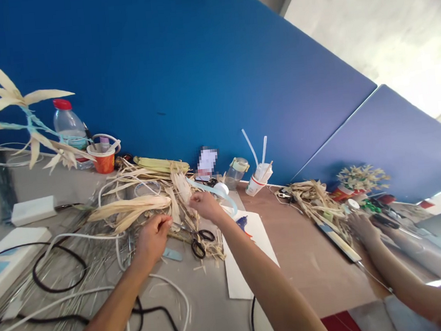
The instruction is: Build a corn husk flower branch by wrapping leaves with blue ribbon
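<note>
My left hand (152, 240) has its thumb and fingers pinched together, just below a bundle of dried corn husk (131, 209); whatever is between the fingertips is too small to make out. My right hand (205, 206) is closed at the lower end of a pale, crinkled corn husk (182, 185). Below and between the hands lie black-handled scissors (198, 243) among husk scraps. A light-blue ribbon-like strip (215, 190) runs behind my right hand. Over a sheet of white paper (239, 272) passes my right forearm, near a blue glue gun (242, 223).
Left are a power strip (16, 255), tangled cables and thin wires. Along the blue partition (182, 76) stand a husk flower (28, 110), a bottle (66, 122), an orange cup (104, 160), a jar (237, 170) and a cup with glue sticks (256, 180). A co-worker's hand (363, 227) is at right.
</note>
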Action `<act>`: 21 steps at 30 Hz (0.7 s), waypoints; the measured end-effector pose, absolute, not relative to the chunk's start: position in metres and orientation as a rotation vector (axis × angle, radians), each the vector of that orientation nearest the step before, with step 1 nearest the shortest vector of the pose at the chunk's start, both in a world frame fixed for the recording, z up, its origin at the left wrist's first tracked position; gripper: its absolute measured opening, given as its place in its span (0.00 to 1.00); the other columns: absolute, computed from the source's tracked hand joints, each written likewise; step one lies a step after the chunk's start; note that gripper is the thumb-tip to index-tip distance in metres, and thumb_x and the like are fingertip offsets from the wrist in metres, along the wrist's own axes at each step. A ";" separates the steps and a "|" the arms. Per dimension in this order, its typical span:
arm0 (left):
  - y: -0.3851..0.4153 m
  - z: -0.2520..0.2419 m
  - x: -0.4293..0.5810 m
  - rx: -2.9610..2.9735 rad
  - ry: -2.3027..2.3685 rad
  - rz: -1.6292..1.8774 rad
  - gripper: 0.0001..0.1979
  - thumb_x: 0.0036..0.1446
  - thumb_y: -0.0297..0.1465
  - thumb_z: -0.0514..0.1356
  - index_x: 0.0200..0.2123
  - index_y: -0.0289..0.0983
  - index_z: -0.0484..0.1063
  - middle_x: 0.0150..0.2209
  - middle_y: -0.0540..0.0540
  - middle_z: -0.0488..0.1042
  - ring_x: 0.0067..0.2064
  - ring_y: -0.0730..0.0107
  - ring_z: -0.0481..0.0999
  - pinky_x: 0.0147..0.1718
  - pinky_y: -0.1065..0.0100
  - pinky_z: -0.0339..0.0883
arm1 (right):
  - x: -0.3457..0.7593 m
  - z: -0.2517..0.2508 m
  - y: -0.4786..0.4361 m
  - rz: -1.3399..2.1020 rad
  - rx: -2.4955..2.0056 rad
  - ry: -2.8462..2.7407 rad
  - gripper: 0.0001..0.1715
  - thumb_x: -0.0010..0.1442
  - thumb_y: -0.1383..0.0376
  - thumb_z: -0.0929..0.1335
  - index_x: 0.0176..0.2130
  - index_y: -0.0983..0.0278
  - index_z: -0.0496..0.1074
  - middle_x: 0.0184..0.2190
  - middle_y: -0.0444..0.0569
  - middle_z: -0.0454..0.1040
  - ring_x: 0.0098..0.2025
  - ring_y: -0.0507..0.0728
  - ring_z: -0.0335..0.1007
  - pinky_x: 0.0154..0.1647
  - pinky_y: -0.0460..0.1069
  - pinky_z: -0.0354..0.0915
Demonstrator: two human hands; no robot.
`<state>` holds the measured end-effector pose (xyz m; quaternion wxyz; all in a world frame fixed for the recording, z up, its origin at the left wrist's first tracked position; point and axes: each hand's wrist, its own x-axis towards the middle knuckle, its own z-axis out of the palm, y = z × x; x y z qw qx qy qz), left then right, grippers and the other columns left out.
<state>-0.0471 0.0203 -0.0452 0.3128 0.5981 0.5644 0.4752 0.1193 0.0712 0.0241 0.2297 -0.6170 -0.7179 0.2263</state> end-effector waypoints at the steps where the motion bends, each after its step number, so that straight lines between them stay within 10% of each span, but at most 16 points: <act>1: 0.020 -0.044 -0.047 1.601 1.492 1.255 0.10 0.51 0.37 0.53 0.26 0.39 0.70 0.16 0.54 0.63 0.22 0.68 0.64 0.23 0.70 0.56 | 0.113 0.024 0.077 0.627 -1.703 -2.029 0.08 0.51 0.65 0.66 0.23 0.63 0.72 0.20 0.41 0.70 0.25 0.50 0.65 0.26 0.43 0.58; 11: 0.021 -0.044 -0.046 1.542 1.482 1.299 0.10 0.50 0.36 0.55 0.32 0.37 0.71 0.27 0.48 0.72 0.28 0.67 0.69 0.29 0.69 0.61 | 0.078 0.014 0.104 0.550 -1.876 -2.382 0.09 0.37 0.76 0.69 0.23 0.65 0.76 0.25 0.51 0.77 0.33 0.59 0.73 0.32 0.46 0.62; 21: 0.021 -0.045 -0.046 1.530 1.471 1.333 0.10 0.50 0.36 0.55 0.33 0.37 0.72 0.28 0.48 0.73 0.28 0.67 0.70 0.29 0.68 0.63 | 0.098 0.033 0.108 0.329 -1.847 -2.131 0.13 0.53 0.69 0.62 0.31 0.65 0.77 0.30 0.51 0.77 0.34 0.55 0.71 0.34 0.45 0.61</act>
